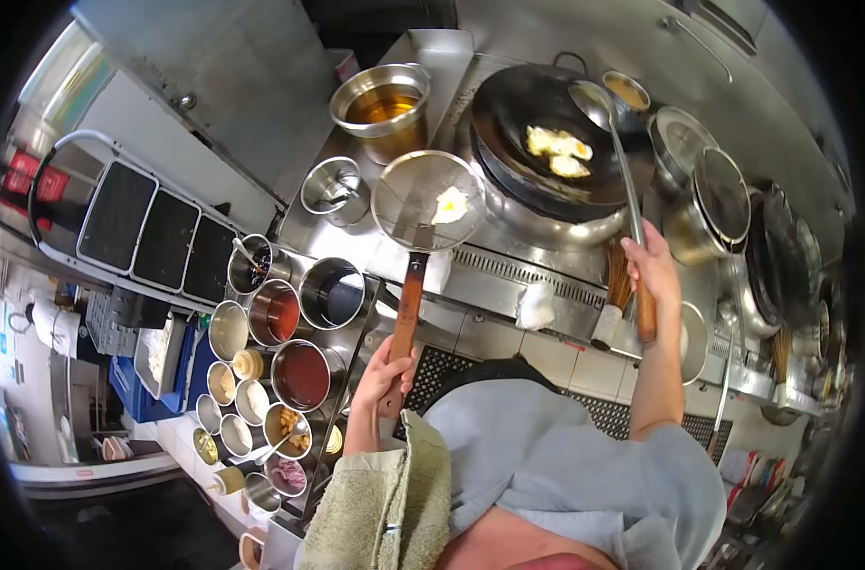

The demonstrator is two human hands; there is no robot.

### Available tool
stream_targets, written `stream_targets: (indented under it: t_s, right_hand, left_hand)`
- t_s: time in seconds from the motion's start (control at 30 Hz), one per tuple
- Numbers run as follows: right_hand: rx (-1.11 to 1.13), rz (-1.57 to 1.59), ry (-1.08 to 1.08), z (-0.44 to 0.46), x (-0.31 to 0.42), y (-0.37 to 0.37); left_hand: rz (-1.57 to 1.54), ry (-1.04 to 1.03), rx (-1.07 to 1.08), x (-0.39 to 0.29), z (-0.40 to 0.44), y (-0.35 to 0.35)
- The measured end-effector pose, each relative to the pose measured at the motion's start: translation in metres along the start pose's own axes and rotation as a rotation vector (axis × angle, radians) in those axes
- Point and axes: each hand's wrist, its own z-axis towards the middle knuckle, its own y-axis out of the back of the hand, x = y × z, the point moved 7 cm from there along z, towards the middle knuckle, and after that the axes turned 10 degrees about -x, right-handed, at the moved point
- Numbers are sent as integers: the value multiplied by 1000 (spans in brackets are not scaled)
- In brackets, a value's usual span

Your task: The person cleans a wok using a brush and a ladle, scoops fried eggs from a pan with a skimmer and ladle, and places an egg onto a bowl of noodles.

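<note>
My left hand (389,372) is wrapped round the wooden handle of a round mesh strainer (454,174). A small piece of cooked egg (451,204) lies in the strainer, left of the wok. My right hand (653,266) grips the wooden handle of a long metal ladle (623,157), its bowl over the far right side of the wok. Pieces of fried egg (558,144), white with yellow, sit in the black wok (509,104) on the stove. Beyond the strainer stands a metal pot of amber liquid (385,106).
At left stand several metal containers of sauces and ingredients, including dark red sauce (304,374). A small metal pot (336,190) is near the strainer. A bamboo brush (616,285) and white cloth (536,304) lie along the stove's front. Lidded pots (694,228) stand right.
</note>
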Motion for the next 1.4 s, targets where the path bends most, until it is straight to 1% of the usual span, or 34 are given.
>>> stream_targets:
  t_s: [0.03,0.07,0.13,0.17,0.2,0.23,0.27,0.3,0.33,0.37,0.4,0.43,0.47,0.5,0.53,0.57,0.6,0.63,0.67,0.7,0.77,0.83,0.9,1.0,1.03,1.1,1.13,1.17,1.2,1.23,1.27,1.33,1.37,1.4]
  right_hand:
    - [8,11,8,2,8,-12]
    - [33,-76,46,4,22,-32]
    - [69,40,84,18,46,-80]
    - [166,95,181,45,46,-113]
    - [170,9,155,43,74,-146]
    - [173,49,151,58,86,-183]
    - [228,-35,235,80,96,-221]
    - [200,-92,260,108,98,-257]
    - [110,-86,313,120,106,-281]
    - [119,-1,340,98,120,-302]
    - [293,133,359,116,110,-333]
    - [285,-119,279,102,124,-355]
    - [338,-231,302,121,117,-382]
    - [495,-231,193,226,73,-432]
    - [664,-338,241,330,33,-484]
    - [712,-247,106,319,28,-490]
    - [834,-344,81,398,-3,-529]
    - [675,-442,154,370,7,-530]
    - [685,-363,53,381,2,-536]
    - [707,-370,46,381,-4,-540]
    - [866,-265,31,373,-10,-546]
    - [914,-262,52,377,-10,-543]
    - [849,-174,39,367,-2,-527]
    - [873,-154,45,362,3,-514]
    - [868,-137,52,355,7,-508]
    - [810,-93,20,345,9,-483]
    - [736,-200,145,339,16,-471]
    - [717,-181,143,332,19,-455]
    - [671,-132,33,315,17,-433]
    - [631,-55,-79,294,11,-419]
    - [614,0,-88,268,10,-403]
    - [296,-75,295,224,35,-346]
    - [273,-51,296,203,33,-326]
    - [364,-22,362,170,35,-312]
  left_hand:
    - [-18,-16,0,3,12,7]
    - [-15,-10,31,8,24,12]
    - [30,-19,60,14,47,26]
    - [101,-4,98,19,61,39]
    - [75,-4,87,20,68,44]
    - [46,-7,71,19,73,50]
    - [-80,60,35,22,75,53]
    - [-226,121,-15,26,74,58]
    - [-379,180,68,27,72,56]
    - [-553,210,131,32,63,58]
    - [-637,159,37,45,53,68]
    - [-581,104,-25,65,42,82]
    - [-575,124,-183,104,34,100]
    - [-547,111,-395,139,15,115]
    - [-578,83,-515,177,-9,129]
    - [-595,70,-611,218,-31,132]
    - [-657,64,-779,256,-63,131]
    - [-691,54,-936,287,-99,132]
    - [-797,65,-1044,328,-126,137]
    - [-897,75,-1151,370,-155,137]
    - [-1049,97,-1300,415,-212,131]
    - [-1164,-11,-1369,456,-254,148]
    - [-1196,-326,-1461,459,-295,177]
    - [-1303,-590,-1521,434,-336,220]
    - [-1293,-607,-1510,432,-340,237]
    - [-1465,-684,-1688,443,-359,276]
    - [-1437,-734,-1709,443,-365,293]
    - [-1487,-710,-1790,450,-369,306]
    - [-1536,-755,-1819,473,-368,331]
    - [-1512,-790,-1765,474,-369,342]
    - [-1555,-809,-1799,483,-369,354]
    - [-1428,-889,-1809,499,-369,376]
    - [-1413,-938,-1777,509,-367,386]
    - [-1370,-940,-1784,515,-366,389]
